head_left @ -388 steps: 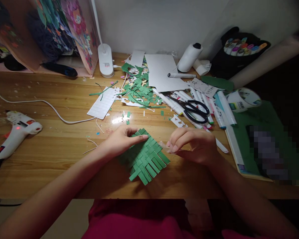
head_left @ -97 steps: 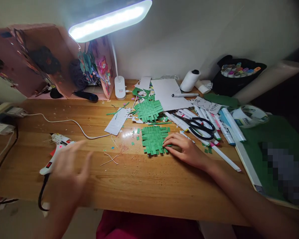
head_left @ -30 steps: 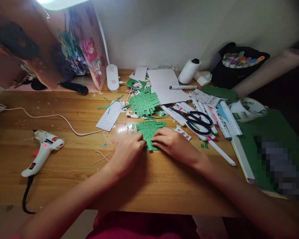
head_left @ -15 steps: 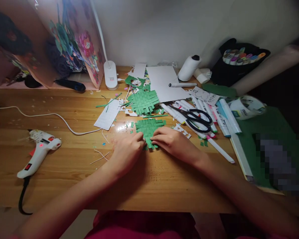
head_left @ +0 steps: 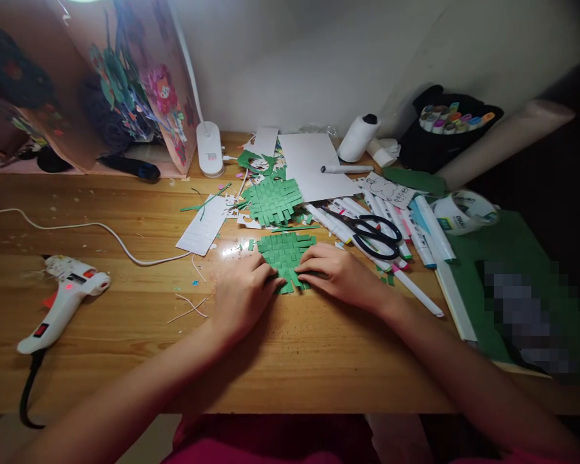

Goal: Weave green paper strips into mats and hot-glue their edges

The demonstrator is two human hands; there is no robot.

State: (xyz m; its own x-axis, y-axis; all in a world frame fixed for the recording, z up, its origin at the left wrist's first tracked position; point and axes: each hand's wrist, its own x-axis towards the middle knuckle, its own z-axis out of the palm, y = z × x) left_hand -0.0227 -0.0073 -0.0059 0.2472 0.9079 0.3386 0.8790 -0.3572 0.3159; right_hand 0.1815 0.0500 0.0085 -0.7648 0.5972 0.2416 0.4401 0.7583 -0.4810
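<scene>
A small woven mat of green paper strips [head_left: 286, 251] lies flat on the wooden desk in front of me. My left hand [head_left: 245, 287] pinches its near left edge, the thumb lying along the lower strips. From the other side, my right hand [head_left: 338, 274] has thumb and fingers closed on the near right edge. Parts of both edges are hidden under my fingers. Just beyond lies a second woven green mat [head_left: 273, 200], with loose strip ends around it.
A white glue gun [head_left: 67, 303] with a red light rests at the left. Black-handled scissors [head_left: 374, 233] lie on several markers [head_left: 418, 229] at the right. Farther back are white paper [head_left: 309, 161], a thread spool [head_left: 358, 138] and a tape roll [head_left: 466, 211]. Paper scraps litter the desk.
The camera view has shifted slightly. My left hand has turned a little, its thumb now reaching farther over the near strips. My right hand stays at the mat's edge.
</scene>
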